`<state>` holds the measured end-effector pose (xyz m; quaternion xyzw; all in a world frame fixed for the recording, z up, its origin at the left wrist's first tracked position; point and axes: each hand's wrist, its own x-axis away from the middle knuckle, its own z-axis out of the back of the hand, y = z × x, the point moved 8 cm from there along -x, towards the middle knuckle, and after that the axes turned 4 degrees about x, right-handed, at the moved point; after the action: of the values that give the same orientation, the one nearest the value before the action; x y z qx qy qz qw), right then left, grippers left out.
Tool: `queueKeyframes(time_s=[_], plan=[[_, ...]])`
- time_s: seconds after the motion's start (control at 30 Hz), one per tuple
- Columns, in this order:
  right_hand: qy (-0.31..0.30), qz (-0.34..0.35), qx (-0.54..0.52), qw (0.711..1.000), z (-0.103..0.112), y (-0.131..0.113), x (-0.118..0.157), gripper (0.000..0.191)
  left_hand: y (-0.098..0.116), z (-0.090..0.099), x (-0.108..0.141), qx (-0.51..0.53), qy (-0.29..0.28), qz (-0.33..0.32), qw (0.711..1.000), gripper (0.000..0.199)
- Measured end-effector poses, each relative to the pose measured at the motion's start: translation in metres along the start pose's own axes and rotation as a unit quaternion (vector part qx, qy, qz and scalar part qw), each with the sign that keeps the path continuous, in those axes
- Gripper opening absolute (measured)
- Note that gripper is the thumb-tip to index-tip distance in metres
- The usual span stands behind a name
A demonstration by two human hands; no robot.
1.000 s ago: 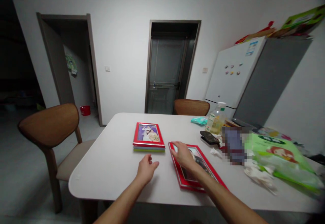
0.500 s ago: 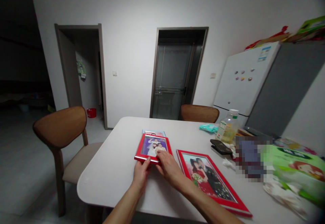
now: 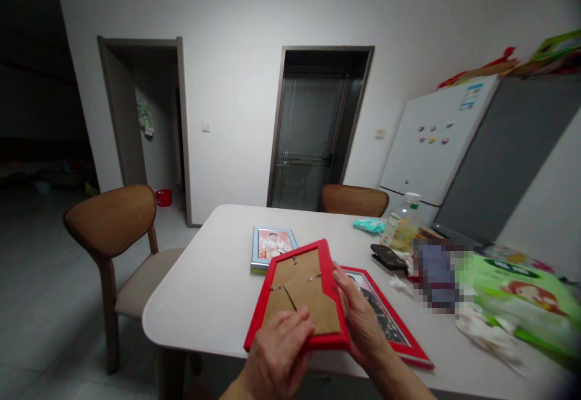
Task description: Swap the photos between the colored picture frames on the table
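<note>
Tilted above the table, a red picture frame (image 3: 299, 294) has its brown backing board turned towards me. Small metal clips sit around the board. My left hand (image 3: 281, 345) grips the frame's lower edge, its fingers bent over the backing. At the right edge, my right hand (image 3: 356, 309) is closed around the frame; some of its fingers are hidden behind it. A light-blue picture frame (image 3: 258, 262) lies on the table behind, partly covered by the held one. To the right lies a larger red picture frame (image 3: 420, 354) with a couple's photo, overlapped by my right hand.
Along the white table's (image 3: 204, 291) right side are a bottle (image 3: 402, 224), a black wallet-like item (image 3: 388, 257), a teal packet (image 3: 370, 225), crumpled tissues (image 3: 488, 333) and a green tissue pack (image 3: 521, 291). Wooden chairs (image 3: 111, 218) stand at the left and far sides.
The small red frame has been lifted off the stack, brought nearer and turned from its photo side to its back. The light-blue frame beneath is now uncovered. My right hand has moved to its right edge.
</note>
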<state>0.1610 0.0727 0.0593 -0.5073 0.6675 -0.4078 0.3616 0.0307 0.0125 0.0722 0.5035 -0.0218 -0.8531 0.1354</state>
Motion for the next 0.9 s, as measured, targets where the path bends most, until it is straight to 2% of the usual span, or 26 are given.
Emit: queueKeyframes(time_s=[0.07,0.13,0.23,0.3,0.4,0.47,0.57,0.63,0.7,0.8,0.9], plan=[[0.025,-0.042,0.009,0.999,0.014,0.01,0.014,0.071,0.018,-0.001,0.005,-0.046,-0.012,-0.072,0.996,0.031],[0.033,-0.084,0.016,0.996,0.024,0.024,0.024,0.078,0.027,-0.005,0.012,-0.082,-0.024,-0.097,0.992,0.025],[0.016,-0.12,0.024,0.992,0.03,0.049,0.027,0.085,0.027,-0.015,0.026,-0.114,-0.063,-0.087,0.988,0.021],[-0.004,-0.118,0.06,0.991,0.033,0.061,0.021,0.086,0.023,-0.021,0.035,-0.131,-0.078,-0.077,0.985,0.021],[-0.025,-0.075,0.2,0.977,0.038,0.07,0.005,0.077,0.017,-0.03,0.045,-0.15,-0.089,-0.069,0.982,0.025],[-0.023,-0.032,0.339,0.94,0.044,0.069,-0.006,0.066,0.012,-0.038,0.048,-0.151,-0.097,-0.053,0.982,0.028],[-0.016,0.029,0.526,0.85,0.047,0.067,-0.016,0.055,0.002,-0.047,0.053,-0.153,-0.091,-0.015,0.984,0.03],[-0.024,0.061,0.606,0.793,0.045,0.068,-0.02,0.05,-0.002,-0.053,0.058,-0.157,-0.081,-0.007,0.984,0.031],[-0.045,0.083,0.656,0.748,0.04,0.07,-0.022,0.047,-0.004,-0.057,0.063,-0.162,-0.076,-0.011,0.984,0.031],[-0.069,0.102,0.703,0.7,0.034,0.072,-0.024,0.039,-0.007,-0.063,0.069,-0.163,-0.074,-0.006,0.984,0.03],[-0.085,0.106,0.73,0.67,0.03,0.072,-0.024,0.034,-0.009,-0.069,0.072,-0.156,-0.09,0.008,0.984,0.025]])
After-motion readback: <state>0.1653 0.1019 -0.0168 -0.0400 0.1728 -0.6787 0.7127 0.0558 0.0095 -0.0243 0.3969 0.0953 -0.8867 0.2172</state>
